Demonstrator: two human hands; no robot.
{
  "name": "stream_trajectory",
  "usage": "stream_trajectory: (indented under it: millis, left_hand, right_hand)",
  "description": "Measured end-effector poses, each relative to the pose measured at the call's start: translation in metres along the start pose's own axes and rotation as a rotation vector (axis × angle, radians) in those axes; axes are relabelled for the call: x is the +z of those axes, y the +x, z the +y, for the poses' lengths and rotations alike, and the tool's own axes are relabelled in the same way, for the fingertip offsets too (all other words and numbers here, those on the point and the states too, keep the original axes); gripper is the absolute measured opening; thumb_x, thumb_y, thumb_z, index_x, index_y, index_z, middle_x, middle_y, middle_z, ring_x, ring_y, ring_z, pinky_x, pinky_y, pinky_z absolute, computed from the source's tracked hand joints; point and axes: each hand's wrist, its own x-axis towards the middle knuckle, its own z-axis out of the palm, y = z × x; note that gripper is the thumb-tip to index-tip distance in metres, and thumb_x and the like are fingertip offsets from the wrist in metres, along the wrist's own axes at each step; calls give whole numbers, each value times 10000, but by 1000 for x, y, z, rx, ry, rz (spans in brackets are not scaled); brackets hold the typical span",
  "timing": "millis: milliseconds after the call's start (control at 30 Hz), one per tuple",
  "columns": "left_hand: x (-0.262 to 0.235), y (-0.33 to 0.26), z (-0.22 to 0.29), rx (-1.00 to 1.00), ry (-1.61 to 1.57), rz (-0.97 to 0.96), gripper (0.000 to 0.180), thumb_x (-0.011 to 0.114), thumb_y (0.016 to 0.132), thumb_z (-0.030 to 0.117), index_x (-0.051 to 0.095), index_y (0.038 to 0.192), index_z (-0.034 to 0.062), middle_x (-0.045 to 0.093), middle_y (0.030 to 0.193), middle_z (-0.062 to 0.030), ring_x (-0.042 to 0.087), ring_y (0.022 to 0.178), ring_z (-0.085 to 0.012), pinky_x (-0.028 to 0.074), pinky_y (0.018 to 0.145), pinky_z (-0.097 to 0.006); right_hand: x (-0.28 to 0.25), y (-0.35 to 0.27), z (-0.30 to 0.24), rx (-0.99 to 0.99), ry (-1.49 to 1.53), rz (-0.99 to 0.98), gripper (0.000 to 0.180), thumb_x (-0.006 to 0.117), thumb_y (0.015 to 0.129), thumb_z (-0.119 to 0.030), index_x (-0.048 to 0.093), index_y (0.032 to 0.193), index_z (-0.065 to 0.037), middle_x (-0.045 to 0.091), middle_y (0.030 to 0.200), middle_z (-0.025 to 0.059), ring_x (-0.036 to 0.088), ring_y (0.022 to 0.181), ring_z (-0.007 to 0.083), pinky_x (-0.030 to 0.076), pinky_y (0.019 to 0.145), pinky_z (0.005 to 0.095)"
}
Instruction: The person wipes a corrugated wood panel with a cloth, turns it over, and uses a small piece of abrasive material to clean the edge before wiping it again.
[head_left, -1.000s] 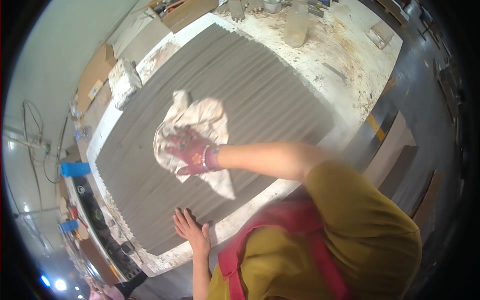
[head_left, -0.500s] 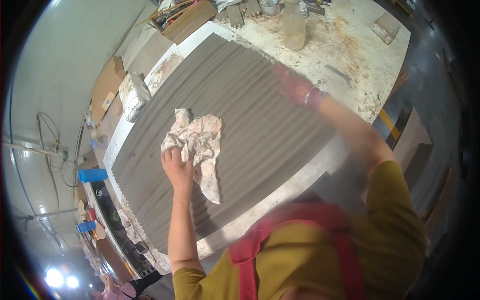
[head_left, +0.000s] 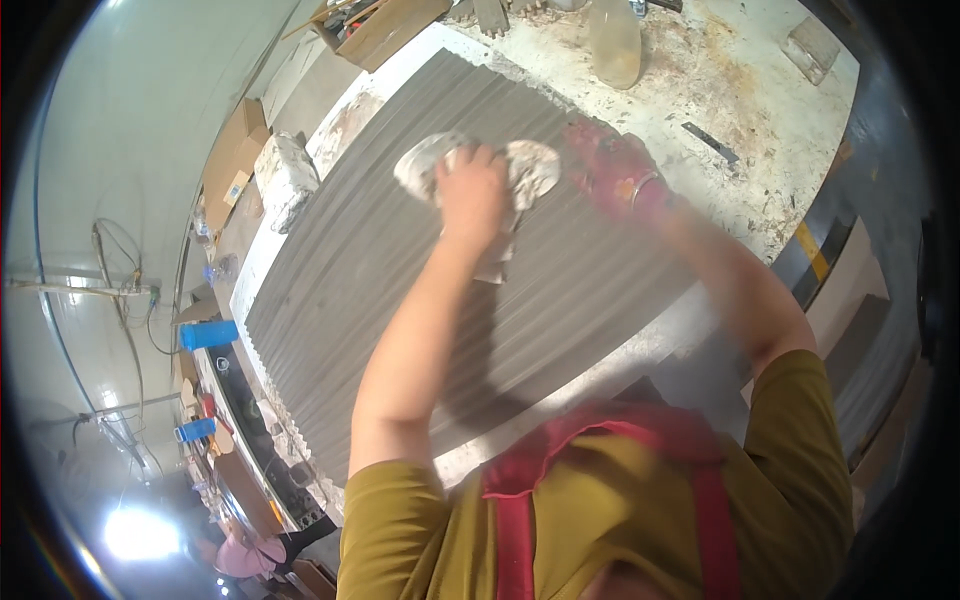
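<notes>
A large grey panel [head_left: 370, 270] with parallel ridges lies across the table. My bare left hand [head_left: 472, 195] is closed over a crumpled white cloth [head_left: 533, 172] with pale brown stains, pressing it onto the upper part of the panel. Some of the cloth shows on both sides of my fingers, and a tail of it hangs below my palm. At the panel's far right edge is my right hand [head_left: 615, 175], in a reddish-pink glove. It is blurred, and its finger positions are unclear.
Beyond the panel stand a cloudy plastic bottle [head_left: 614, 45] and a cardboard box [head_left: 390, 32] of tools. A flat dark strip [head_left: 710, 143] and a wrapped block [head_left: 810, 50] lie to the right. A white-wrapped block [head_left: 285, 180] sits by the left edge. Another person [head_left: 250, 555] is at lower left.
My left hand has carried the cloth up and right across the panel, bunching it under the fingers. My right hand stays by the right edge. The view has shifted slightly.
</notes>
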Motion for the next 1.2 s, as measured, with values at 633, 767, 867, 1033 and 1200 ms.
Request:
stream_trajectory:
  millis: [633,767,867,1033,1200]
  left_hand:
    - [-4,-65,-31,-111,-137,88,198,565,722,58,605,914,82,570,1002,-85,509,1061,-285,392,920,-481]
    - [-22,-143,-78,-282,-180,11,346,571,666,-16,620,1004,36,567,1093,-142,502,1073,-336,384,941,-451]
    - [-36,-219,-123,-399,-50,-5,439,558,635,-67,584,1066,11,544,1129,-192,482,1102,-386,384,938,-466]
    - [-67,-300,-201,-610,-9,-133,362,597,716,-21,569,1073,31,567,1077,-173,517,1032,-371,418,895,-449]
    - [-72,-203,-143,-701,-281,151,491,588,830,124,474,1299,38,557,1200,-225,515,1156,-362,382,1006,-410]
  right_hand:
    - [-9,12,-44,-130,-38,138,550,603,854,-265,424,1329,-53,438,1375,159,357,1315,330,337,1060,415]
    - [1,15,-29,-167,-78,126,559,572,879,-290,387,1365,-84,395,1417,145,330,1337,320,326,1063,429]
    - [-3,13,-35,-148,-105,97,563,544,896,-324,366,1384,-109,369,1440,134,316,1347,312,321,1062,434]
    - [7,15,-30,-111,-115,117,575,530,899,-355,351,1397,-129,362,1446,131,312,1352,305,322,1058,429]
    - [6,19,-27,-178,-72,90,593,538,892,-320,335,1406,-103,355,1442,166,311,1350,322,306,1075,433]
